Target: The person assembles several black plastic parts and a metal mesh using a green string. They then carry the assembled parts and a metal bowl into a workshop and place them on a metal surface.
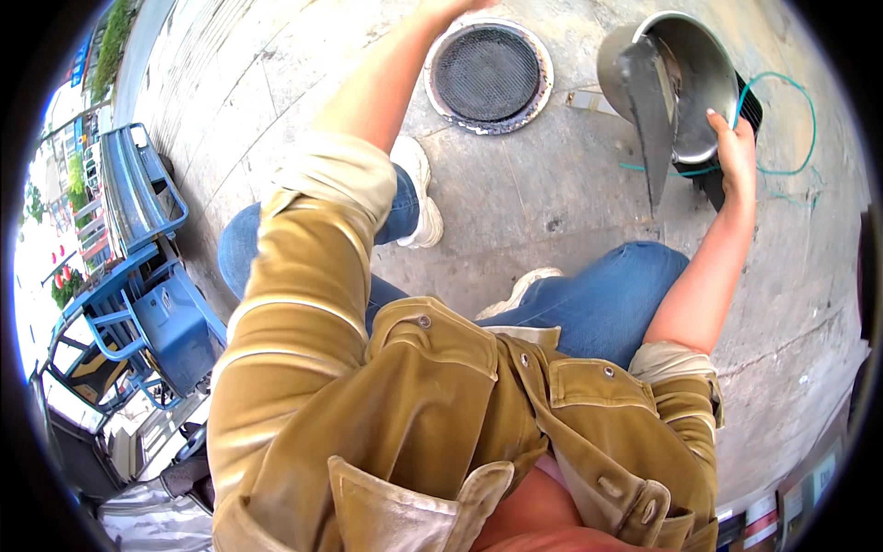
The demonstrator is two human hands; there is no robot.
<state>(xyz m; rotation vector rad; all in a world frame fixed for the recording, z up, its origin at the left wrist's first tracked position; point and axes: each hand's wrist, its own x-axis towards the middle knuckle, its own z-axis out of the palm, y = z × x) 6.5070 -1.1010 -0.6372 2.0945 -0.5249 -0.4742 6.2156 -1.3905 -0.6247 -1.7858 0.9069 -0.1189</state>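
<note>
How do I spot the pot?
On the pavement, look to the upper right for the right hand. It holds the pot by the rim. Its deep, shiny metal interior sets it apart from the dark mesh disc to its left.

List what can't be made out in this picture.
All in the head view:
- Left hand: cut off by the top edge; anything it holds can't be told.
- Black ridged thing: mostly hidden by the metal pot and right hand.
- Part of the pot's inside: covered by the dark grey flat piece.

Blue chairs (172, 322) (far left)
</note>
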